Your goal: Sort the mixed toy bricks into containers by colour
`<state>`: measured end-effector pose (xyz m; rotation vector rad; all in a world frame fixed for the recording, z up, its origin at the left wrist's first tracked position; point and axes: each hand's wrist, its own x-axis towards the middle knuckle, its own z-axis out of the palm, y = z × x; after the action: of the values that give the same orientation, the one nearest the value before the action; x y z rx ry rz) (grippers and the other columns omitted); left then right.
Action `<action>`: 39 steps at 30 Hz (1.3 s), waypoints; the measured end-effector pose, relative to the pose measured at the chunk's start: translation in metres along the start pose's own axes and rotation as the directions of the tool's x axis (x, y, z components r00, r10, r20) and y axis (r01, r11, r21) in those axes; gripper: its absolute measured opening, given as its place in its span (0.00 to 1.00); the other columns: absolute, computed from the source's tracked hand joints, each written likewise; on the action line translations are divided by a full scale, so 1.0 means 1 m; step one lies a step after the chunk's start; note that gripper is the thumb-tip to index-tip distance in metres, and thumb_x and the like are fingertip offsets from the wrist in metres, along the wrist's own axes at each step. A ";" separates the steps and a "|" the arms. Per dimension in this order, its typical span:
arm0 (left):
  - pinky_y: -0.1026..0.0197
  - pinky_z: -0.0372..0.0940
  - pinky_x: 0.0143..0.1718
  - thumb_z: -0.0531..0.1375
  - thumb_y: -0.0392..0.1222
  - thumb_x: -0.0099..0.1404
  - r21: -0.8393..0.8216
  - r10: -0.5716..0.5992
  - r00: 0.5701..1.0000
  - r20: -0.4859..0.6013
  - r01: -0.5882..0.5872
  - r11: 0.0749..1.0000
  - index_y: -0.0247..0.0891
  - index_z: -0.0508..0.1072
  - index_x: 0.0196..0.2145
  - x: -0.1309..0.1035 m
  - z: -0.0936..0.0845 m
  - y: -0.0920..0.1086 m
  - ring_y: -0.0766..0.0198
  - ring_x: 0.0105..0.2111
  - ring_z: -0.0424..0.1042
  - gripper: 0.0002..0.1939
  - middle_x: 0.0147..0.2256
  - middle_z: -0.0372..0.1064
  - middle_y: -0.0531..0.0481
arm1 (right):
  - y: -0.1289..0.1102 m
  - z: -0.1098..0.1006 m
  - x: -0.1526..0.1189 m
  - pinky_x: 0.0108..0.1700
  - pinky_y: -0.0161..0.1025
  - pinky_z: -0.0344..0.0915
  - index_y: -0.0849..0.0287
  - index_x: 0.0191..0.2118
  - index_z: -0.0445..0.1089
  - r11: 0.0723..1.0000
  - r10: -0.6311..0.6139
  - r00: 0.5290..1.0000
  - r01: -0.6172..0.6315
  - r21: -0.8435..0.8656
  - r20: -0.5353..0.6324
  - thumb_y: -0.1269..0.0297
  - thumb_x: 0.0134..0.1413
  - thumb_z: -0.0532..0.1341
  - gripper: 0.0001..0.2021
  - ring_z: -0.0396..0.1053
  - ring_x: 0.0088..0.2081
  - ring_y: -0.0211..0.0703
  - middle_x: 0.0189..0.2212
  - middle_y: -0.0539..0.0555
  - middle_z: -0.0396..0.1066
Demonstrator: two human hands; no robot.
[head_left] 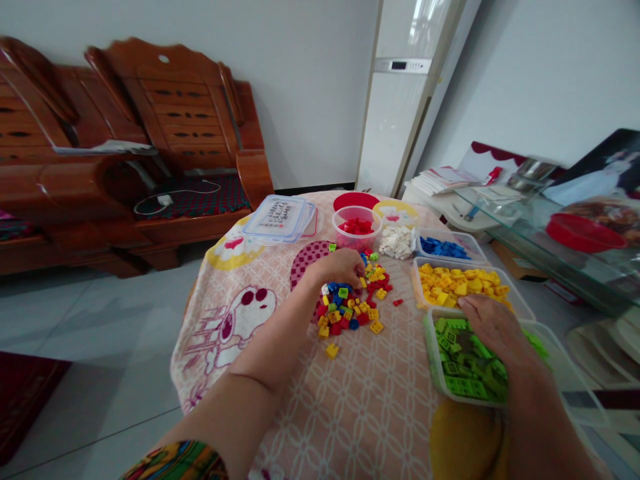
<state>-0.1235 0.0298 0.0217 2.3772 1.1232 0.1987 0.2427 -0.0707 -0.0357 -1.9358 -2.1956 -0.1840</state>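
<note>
Over the mixed pile of coloured toy bricks [353, 310], my left hand [344, 267] reaches down with its fingers curled in. Whatever those fingers grip is hidden from view. My right hand [493, 327] hovers above a clear box of green bricks [465, 383], its fingers stretched out towards the rim shared with the yellow bricks [453, 283]. Nothing shows in the right hand, though its palm is hidden. One yellow brick [332, 351] and a small red brick [397, 303] lie apart from the pile.
Behind the pile stand a round tub of red bricks [356, 230], a heap of white bricks [397, 241] and a box of blue bricks [443, 247]. Stacked lids [277, 219] lie at the back left. A glass side table [545, 247] borders the right side.
</note>
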 end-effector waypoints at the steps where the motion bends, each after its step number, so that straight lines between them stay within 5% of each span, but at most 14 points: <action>1: 0.66 0.59 0.28 0.70 0.34 0.50 -0.065 -0.019 0.998 -0.058 0.015 0.998 0.37 0.84 0.31 0.000 -0.002 -0.006 0.66 0.25 0.72 0.07 0.24 0.77 0.53 | 0.000 0.000 0.000 0.43 0.43 0.68 0.57 0.32 0.73 1.000 -0.004 1.000 0.004 -0.002 -0.007 0.60 0.67 0.48 0.19 0.76 0.37 0.50 0.34 0.60 0.79; 5: 0.67 0.61 0.27 0.67 0.36 0.53 -0.393 -0.156 0.943 -0.293 0.029 0.919 0.34 0.83 0.30 0.005 -0.001 -0.025 0.69 0.21 0.69 0.05 0.22 0.74 0.53 | 0.000 0.000 0.000 0.41 0.43 0.68 0.56 0.30 0.72 1.000 -0.004 1.000 0.004 -0.005 -0.020 0.59 0.66 0.47 0.19 0.75 0.36 0.50 0.33 0.60 0.79; 10: 0.68 0.62 0.24 0.68 0.39 0.55 -0.650 -0.388 0.741 -0.548 -0.085 0.755 0.33 0.82 0.33 0.018 0.011 -0.037 0.69 0.20 0.69 0.08 0.19 0.72 0.53 | -0.003 -0.003 0.000 0.42 0.44 0.68 0.57 0.31 0.73 1.000 0.002 1.000 -0.002 0.013 -0.012 0.60 0.66 0.47 0.20 0.76 0.37 0.51 0.33 0.61 0.79; 13: 0.68 0.63 0.24 0.68 0.39 0.55 -0.726 -0.459 0.662 -0.593 -0.192 0.661 0.32 0.81 0.36 0.025 0.017 -0.043 0.69 0.20 0.70 0.11 0.20 0.72 0.53 | -0.004 -0.004 0.001 0.42 0.45 0.69 0.57 0.31 0.74 1.000 0.015 1.000 -0.015 0.016 -0.006 0.60 0.65 0.48 0.19 0.76 0.37 0.52 0.34 0.62 0.79; 16: 0.67 0.65 0.26 0.67 0.38 0.54 -0.767 -0.506 0.630 -0.589 -0.240 0.595 0.32 0.80 0.38 0.031 0.021 -0.050 0.68 0.22 0.71 0.13 0.22 0.73 0.53 | -0.004 -0.005 0.000 0.42 0.45 0.69 0.58 0.32 0.74 1.000 0.024 1.000 -0.024 0.017 0.003 0.61 0.65 0.49 0.19 0.76 0.38 0.52 0.35 0.62 0.79; 23: 0.62 0.71 0.39 0.67 0.36 0.52 -0.723 -0.546 0.521 -0.656 -0.228 0.652 0.33 0.79 0.46 0.036 0.022 -0.058 0.61 0.37 0.79 0.21 0.38 0.80 0.46 | -0.004 -0.003 0.000 0.43 0.44 0.68 0.57 0.31 0.73 1.000 0.005 1.000 -0.005 0.013 -0.006 0.62 0.67 0.48 0.19 0.75 0.37 0.51 0.34 0.62 0.79; 27: 0.62 0.72 0.41 0.65 0.34 0.54 -0.687 -0.467 0.580 -0.668 -0.239 0.686 0.33 0.79 0.45 0.033 0.019 -0.048 0.61 0.37 0.79 0.19 0.39 0.79 0.45 | -0.003 -0.003 0.000 0.41 0.44 0.68 0.57 0.31 0.73 1.000 0.013 1.000 -0.013 0.008 -0.005 0.62 0.66 0.49 0.18 0.75 0.37 0.51 0.33 0.61 0.79; 32: 0.65 0.67 0.29 0.62 0.36 0.60 -0.621 -0.271 0.839 -0.471 -0.097 0.778 0.32 0.80 0.37 0.024 0.017 -0.021 0.67 0.23 0.72 0.09 0.24 0.75 0.51 | -0.004 -0.004 0.000 0.41 0.44 0.68 0.56 0.30 0.72 1.000 -0.006 1.000 0.006 0.027 -0.016 0.61 0.65 0.49 0.17 0.75 0.36 0.51 0.32 0.60 0.79; 36: 0.65 0.65 0.31 0.63 0.34 0.57 -0.247 -0.086 0.956 -0.282 0.015 0.969 0.33 0.81 0.32 0.018 0.022 0.007 0.65 0.27 0.74 0.06 0.27 0.77 0.50 | -0.003 -0.002 0.000 0.42 0.45 0.69 0.56 0.30 0.72 0.999 -0.021 0.999 0.023 0.043 -0.045 0.61 0.65 0.49 0.18 0.75 0.36 0.50 0.32 0.60 0.79; 39: 0.63 0.66 0.34 0.66 0.35 0.56 0.075 -0.056 0.994 -0.094 0.064 0.995 0.36 0.82 0.34 0.016 0.030 0.029 0.58 0.34 0.77 0.06 0.33 0.80 0.46 | -0.002 -0.002 0.000 0.42 0.45 0.69 0.56 0.31 0.73 1.000 -0.003 1.000 0.004 0.027 -0.029 0.60 0.65 0.49 0.18 0.75 0.36 0.50 0.33 0.60 0.79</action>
<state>-0.0837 0.0150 0.0091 2.4200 1.2650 0.2505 0.2412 -0.0716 -0.0339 -1.9037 -2.1719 -0.1810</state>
